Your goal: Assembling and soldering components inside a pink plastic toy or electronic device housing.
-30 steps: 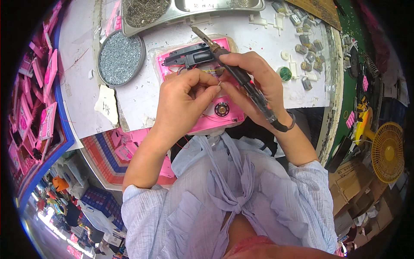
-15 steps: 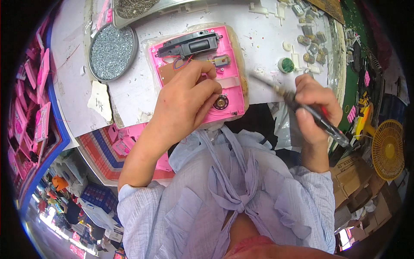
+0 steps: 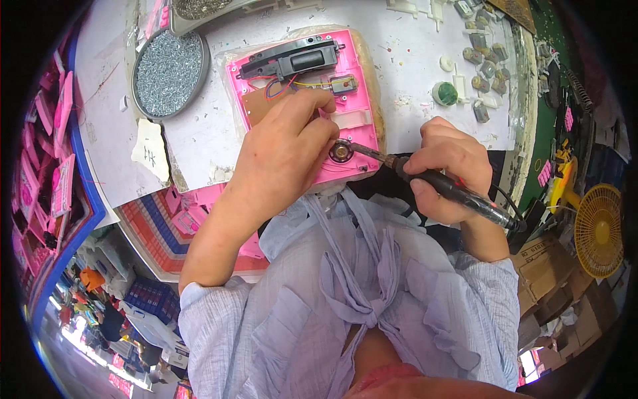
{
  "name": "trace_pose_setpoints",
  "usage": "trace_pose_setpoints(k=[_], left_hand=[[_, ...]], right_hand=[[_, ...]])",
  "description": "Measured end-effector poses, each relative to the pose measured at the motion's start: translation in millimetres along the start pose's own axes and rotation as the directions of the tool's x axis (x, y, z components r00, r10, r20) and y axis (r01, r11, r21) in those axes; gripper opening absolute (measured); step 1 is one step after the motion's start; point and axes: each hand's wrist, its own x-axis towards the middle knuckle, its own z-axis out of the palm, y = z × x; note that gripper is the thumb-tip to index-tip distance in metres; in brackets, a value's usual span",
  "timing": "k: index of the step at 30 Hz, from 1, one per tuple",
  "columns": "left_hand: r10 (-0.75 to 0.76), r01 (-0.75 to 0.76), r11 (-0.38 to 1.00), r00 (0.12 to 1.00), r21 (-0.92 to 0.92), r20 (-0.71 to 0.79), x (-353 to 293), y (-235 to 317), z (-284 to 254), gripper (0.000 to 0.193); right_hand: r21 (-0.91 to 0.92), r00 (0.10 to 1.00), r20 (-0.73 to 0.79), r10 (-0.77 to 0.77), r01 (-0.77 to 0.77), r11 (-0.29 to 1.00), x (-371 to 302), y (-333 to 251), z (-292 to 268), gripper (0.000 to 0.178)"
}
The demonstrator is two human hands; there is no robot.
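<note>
My right hand [image 3: 455, 169] grips a soldering iron [image 3: 490, 211] by its dark handle. The iron's metal tip reaches left to the rim of a small round speaker [image 3: 341, 152] in a pink plastic casing [image 3: 369, 73]. My left hand [image 3: 276, 149] rests over the casing's left side, fingers bent and closed beside the speaker; anything between the fingertips is hidden. Farther up in the casing sit a black plastic unit [image 3: 292, 63], a small silver motor [image 3: 343, 84] with thin wires, and a brown board [image 3: 258, 106] partly covered by my hand.
A round dish of small screws [image 3: 169, 73] stands at the left. Toward the right are a small green-filled pot [image 3: 445, 94] and several small motors [image 3: 480, 83]. Pink casings [image 3: 63, 179] fill a blue-edged bin at far left. A yellow fan [image 3: 599, 229] stands at far right.
My right hand has brought the soldering iron left and slightly down, so its tip is now at the speaker. My left hand stays over the casing, which has shifted slightly up in view.
</note>
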Motion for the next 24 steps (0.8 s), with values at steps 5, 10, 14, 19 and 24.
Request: trace_pose_setpoints(k=[5,10,14,19,24], left_hand=[[-0.011,0.011,1.000,1.000,0.005,0.006,-1.1,0.9,0.5,0.018],[-0.002,0.002,1.000,1.000,0.009,0.006,-1.3,-0.5,1.2,0.018],[0.024,-0.024,1.000,1.000,0.000,-0.012,-0.2,-0.4,1.0,0.021],[0.023,-0.023,1.000,1.000,-0.008,-0.019,-0.4,0.7,-0.1,0.022],[0.020,-0.021,0.999,1.000,-0.043,-0.024,0.4,-0.6,-1.9,0.021]], right_hand=[[-0.020,1.000,-0.007,0.002,-0.002,1.000,2.7,0.5,2.5,0.028],[-0.031,1.000,0.000,-0.020,0.020,0.999,3.1,1.3,4.0,0.025],[-0.041,1.000,0.007,-0.020,0.020,0.999,2.3,-1.7,-1.3,0.029],[0.009,0.999,-0.047,-0.012,0.013,1.000,-3.9,-3.3,-8.5,0.027],[0.045,0.996,-0.092,0.006,-0.002,0.999,-11.1,-1.9,-15.2,0.024]])
